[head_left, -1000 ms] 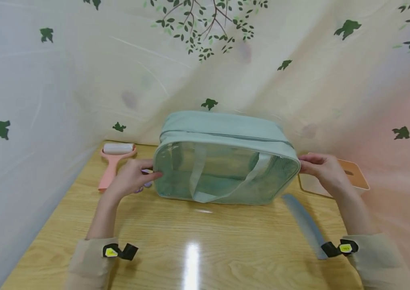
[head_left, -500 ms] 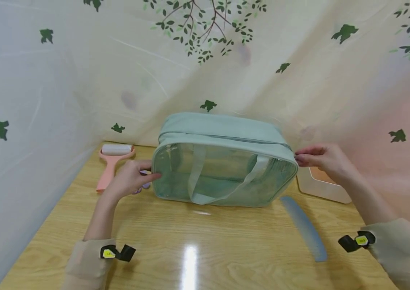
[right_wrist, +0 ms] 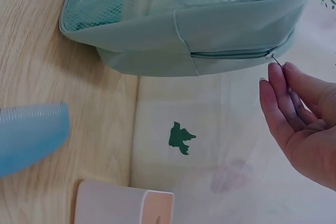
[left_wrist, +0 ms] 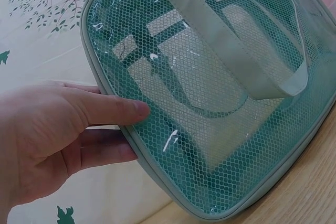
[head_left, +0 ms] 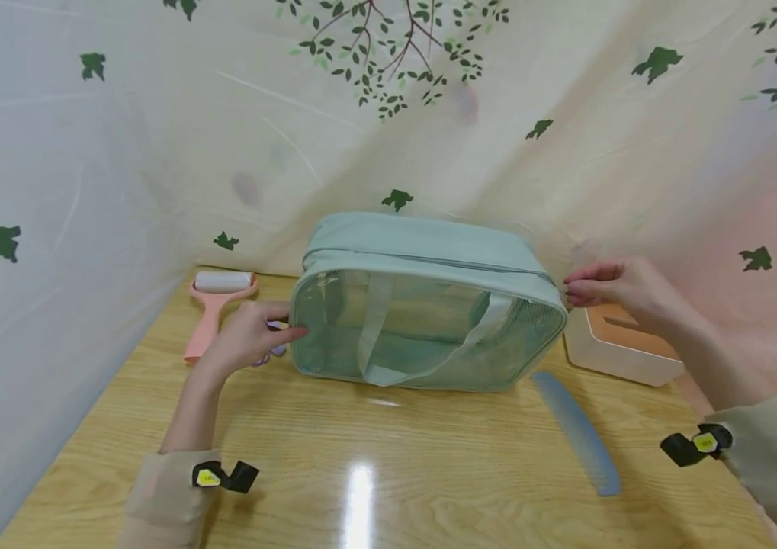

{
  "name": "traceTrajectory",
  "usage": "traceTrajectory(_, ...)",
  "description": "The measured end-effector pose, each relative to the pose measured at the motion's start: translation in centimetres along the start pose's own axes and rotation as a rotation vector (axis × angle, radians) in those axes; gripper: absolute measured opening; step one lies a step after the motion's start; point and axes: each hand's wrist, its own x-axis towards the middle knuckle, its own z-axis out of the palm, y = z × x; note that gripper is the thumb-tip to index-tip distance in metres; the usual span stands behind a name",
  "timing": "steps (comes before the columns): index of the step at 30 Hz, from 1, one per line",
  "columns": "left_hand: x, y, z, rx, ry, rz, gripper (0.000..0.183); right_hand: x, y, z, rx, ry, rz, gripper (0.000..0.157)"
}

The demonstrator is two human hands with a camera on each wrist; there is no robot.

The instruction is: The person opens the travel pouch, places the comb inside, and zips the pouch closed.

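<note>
A mint-green zippered bag (head_left: 422, 238) stands on the table, its clear front panel facing me and a strap handle hanging across it. My left hand (head_left: 245, 339) grips its left edge, the thumb on the clear panel and the other fingers behind the rim, as the left wrist view shows. At the bag's right end, my right hand (head_left: 635, 296) pinches the small metal zipper pull (right_wrist: 272, 56) between thumb and index finger. In the right wrist view the zipper (right_wrist: 231, 54) runs along the bag's side up to that pull.
To the right lies a blue comb (head_left: 579, 435), with a white tissue box (head_left: 624, 357) with an orange lid behind it, partly under my right arm. A pink lint roller (head_left: 208, 316) and a small purple object (head_left: 277, 348) lie on the left. A patterned curtain (head_left: 388, 145) hangs behind.
My right hand has risen a little along the bag's right end, and its forearm has swung outward, uncovering more of the comb. The left hand and bag have barely moved.
</note>
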Motion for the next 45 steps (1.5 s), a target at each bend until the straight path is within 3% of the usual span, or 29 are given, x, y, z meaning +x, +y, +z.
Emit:
traceTrajectory(6,0.0,-0.1,0.1,-0.022,0.002,-0.005,0.010,0.2,-1.3,-0.5,0.024,0.006,-0.088,0.018)
traceTrajectory(17,0.1,0.0,0.1,-0.024,-0.009,-0.013,0.010,0.9,-4.2,-1.4,-0.074,-0.047,-0.001,0.029)
traceTrajectory(25,0.1,0.3,0.2,0.000,-0.011,0.002,0.006,1.0,-6.5,-1.2,-0.152,0.017,0.026,0.038)
traceTrajectory(29,0.2,0.4,0.2,0.023,-0.010,0.021,0.006,1.2,-7.8,-1.0,-0.173,0.025,0.020,0.036)
traceTrajectory(34,0.1,0.5,0.1,-0.001,-0.021,-0.011,0.006,1.1,-8.6,-0.9,-0.203,0.008,0.017,0.034)
traceTrajectory(41,0.0,0.4,0.0,0.011,-0.020,-0.031,0.008,1.0,-9.7,-1.0,-0.377,-0.008,-0.021,0.024)
traceTrajectory(45,0.1,0.6,0.1,0.062,-0.027,-0.036,0.012,1.1,-10.3,-1.0,-0.391,-0.025,-0.011,0.024)
